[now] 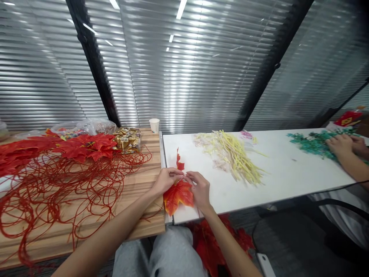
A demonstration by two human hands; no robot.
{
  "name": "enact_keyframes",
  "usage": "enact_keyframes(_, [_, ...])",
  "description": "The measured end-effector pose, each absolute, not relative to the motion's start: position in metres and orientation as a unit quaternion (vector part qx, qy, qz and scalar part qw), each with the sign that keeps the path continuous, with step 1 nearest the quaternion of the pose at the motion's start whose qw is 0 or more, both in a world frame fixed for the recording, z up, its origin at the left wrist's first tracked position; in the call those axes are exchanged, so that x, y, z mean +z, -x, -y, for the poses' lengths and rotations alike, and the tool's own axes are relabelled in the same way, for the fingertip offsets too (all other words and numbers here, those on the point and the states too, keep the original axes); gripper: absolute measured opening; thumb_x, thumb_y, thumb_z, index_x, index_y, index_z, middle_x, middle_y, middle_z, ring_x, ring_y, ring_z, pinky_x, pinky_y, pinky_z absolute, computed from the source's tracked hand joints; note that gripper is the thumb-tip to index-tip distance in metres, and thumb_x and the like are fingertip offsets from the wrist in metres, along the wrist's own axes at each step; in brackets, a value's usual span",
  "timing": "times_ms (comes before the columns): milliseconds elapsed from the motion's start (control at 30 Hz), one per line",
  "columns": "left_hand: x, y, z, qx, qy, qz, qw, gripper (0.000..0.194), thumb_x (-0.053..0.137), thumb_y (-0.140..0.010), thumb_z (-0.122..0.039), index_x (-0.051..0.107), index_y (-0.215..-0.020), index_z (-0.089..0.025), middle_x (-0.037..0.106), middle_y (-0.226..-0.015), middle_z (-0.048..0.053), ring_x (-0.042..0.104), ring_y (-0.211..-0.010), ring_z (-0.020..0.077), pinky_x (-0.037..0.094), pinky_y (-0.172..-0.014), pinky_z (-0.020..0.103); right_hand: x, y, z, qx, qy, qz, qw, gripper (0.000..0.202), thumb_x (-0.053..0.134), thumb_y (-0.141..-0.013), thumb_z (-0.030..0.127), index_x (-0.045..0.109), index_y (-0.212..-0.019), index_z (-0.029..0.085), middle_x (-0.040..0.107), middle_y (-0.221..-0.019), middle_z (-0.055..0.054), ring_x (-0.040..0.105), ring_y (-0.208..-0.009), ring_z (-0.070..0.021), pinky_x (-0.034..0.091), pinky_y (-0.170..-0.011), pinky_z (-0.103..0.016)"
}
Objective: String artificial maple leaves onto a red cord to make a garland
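My left hand and my right hand meet above the white table near its left edge. Their fingertips pinch together at the top of a red-orange artificial maple leaf, which hangs below them. The exact spot they grip is small and partly covered by the fingers. Just beyond the fingertips, a smaller piece of red leaf stands out over the tabletop. A red cord trails near the leaf at the edge of the wooden table.
Tangled red cords and red maple leaves cover the wooden table, with gold packets and a paper cup behind. Yellow strips lie to the right. Another person's hands handle green foliage. Red leaves hang below.
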State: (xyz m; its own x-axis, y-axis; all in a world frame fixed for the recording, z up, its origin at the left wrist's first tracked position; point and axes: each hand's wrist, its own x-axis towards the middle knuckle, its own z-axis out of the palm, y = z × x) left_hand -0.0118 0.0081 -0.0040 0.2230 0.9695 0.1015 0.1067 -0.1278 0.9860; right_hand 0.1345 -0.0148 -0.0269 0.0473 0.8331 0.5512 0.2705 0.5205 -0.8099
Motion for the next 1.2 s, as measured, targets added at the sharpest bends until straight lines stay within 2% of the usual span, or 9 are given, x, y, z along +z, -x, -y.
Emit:
enact_keyframes(200, [0.003, 0.013, -0.007, 0.449, -0.588, -0.436, 0.512, 0.024, 0.068, -0.063, -0.029, 0.067, -0.078, -0.01, 0.068, -0.079, 0.009, 0.062, -0.071, 0.0167, 0.049, -0.068, 0.027, -0.024, -0.135, 0.012, 0.366, 0.406, 0.61, 0.574, 0.011, 0.056, -0.072, 0.017, 0.062, -0.081, 0.018, 0.064, -0.081, -0.005, 0.063, -0.076, -0.0174, 0.053, -0.072, -0.031])
enact_keyframes(433, [0.003, 0.012, -0.007, 0.455, -0.584, -0.449, 0.5, 0.024, 0.068, -0.064, -0.028, 0.067, -0.078, -0.009, 0.068, -0.078, 0.01, 0.062, -0.071, 0.0166, 0.049, -0.069, 0.027, -0.022, -0.136, 0.011, 0.393, 0.423, 0.623, 0.528, 0.031, 0.049, -0.065, 0.007, 0.066, -0.089, 0.017, 0.069, -0.085, -0.005, 0.064, -0.078, -0.0183, 0.052, -0.072, -0.03])
enact_keyframes(733, [0.004, 0.013, -0.008, 0.427, -0.644, -0.436, 0.461, 0.019, 0.063, -0.067, -0.027, 0.067, -0.076, -0.011, 0.067, -0.081, 0.009, 0.061, -0.076, 0.0172, 0.049, -0.073, 0.028, -0.021, -0.14, 0.016, 0.27, 0.456, 0.67, 0.519, 0.021, 0.049, -0.075, 0.014, 0.067, -0.084, 0.019, 0.069, -0.083, -0.004, 0.062, -0.075, -0.0174, 0.048, -0.065, -0.027])
enact_keyframes(1000, [0.004, 0.013, -0.006, 0.437, -0.619, -0.452, 0.47, 0.017, 0.064, -0.065, -0.024, 0.067, -0.076, -0.011, 0.068, -0.078, 0.009, 0.062, -0.073, 0.0167, 0.049, -0.072, 0.029, -0.026, -0.14, 0.015, 0.195, 0.438, 0.725, 0.494, 0.028, 0.045, -0.072, 0.006, 0.065, -0.085, 0.02, 0.067, -0.081, -0.004, 0.059, -0.074, -0.017, 0.045, -0.067, -0.028])
enact_keyframes(1200, [0.01, 0.01, 0.001, 0.443, -0.627, -0.446, 0.46, 0.012, 0.062, -0.066, -0.02, 0.067, -0.073, -0.011, 0.068, -0.076, 0.008, 0.062, -0.071, 0.0168, 0.049, -0.069, 0.028, -0.028, -0.142, 0.016, 0.165, 0.424, 0.751, 0.479, 0.037, 0.041, -0.065, 0.0, 0.064, -0.087, 0.019, 0.064, -0.077, -0.004, 0.056, -0.071, -0.0174, 0.043, -0.065, -0.028])
